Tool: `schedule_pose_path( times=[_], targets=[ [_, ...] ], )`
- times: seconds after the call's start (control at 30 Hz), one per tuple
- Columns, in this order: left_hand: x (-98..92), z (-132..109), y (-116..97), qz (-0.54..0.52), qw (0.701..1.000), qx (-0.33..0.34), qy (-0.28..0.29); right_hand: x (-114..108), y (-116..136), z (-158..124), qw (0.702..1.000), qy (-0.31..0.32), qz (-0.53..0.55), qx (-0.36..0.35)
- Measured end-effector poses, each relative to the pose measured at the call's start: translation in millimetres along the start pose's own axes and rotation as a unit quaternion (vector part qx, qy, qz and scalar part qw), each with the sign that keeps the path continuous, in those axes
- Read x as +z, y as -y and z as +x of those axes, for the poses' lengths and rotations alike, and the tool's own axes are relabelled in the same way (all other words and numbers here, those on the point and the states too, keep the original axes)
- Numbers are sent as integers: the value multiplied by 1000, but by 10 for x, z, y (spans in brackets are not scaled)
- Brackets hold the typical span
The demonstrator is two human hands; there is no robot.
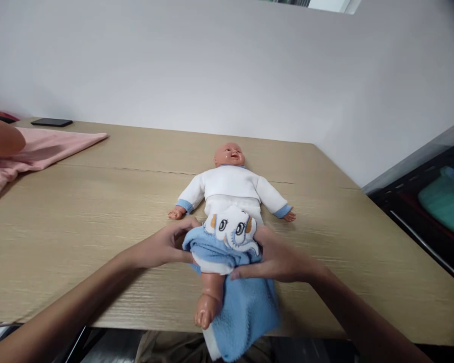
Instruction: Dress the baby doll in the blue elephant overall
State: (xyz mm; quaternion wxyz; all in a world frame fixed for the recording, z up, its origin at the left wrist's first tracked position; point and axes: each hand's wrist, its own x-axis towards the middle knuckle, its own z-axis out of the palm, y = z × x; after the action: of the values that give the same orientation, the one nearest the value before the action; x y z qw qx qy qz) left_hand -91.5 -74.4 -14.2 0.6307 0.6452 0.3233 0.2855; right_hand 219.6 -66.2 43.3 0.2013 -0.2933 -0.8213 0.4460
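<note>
A baby doll lies on its back on the table, head away from me, in a white top with blue cuffs. Blue fleece pants with an embroidered elephant face cover its lower body. One bare foot pokes out of the bunched leg, while the other pant leg hangs past the table's front edge. On the left side, my left hand grips the bunched fabric. My right hand holds the pants on the other side, thumb across the front. Some fingertips of both hands are hidden by the cloth.
The wooden table meets a grey wall behind. A pink cloth lies at the left, with a rounded skin-toned shape over it. Behind that is a black phone. A dark rack with green fabric stands at the right.
</note>
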Motion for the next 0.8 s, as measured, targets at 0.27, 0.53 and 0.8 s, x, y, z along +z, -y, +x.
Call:
schedule_pose_path(
  times=[0.27,0.53,0.8],
  targets=[
    [-172,-77,160,-38,999,24,-28,-100,-66,-471,987,-34,97,120],
    [-73,-45,-299,247,964,67,-77,37,-226,-549,953,-38,297,36],
    [431,498,-884,254,961,41,99,-8,55,-487,990,-89,97,58]
  ],
)
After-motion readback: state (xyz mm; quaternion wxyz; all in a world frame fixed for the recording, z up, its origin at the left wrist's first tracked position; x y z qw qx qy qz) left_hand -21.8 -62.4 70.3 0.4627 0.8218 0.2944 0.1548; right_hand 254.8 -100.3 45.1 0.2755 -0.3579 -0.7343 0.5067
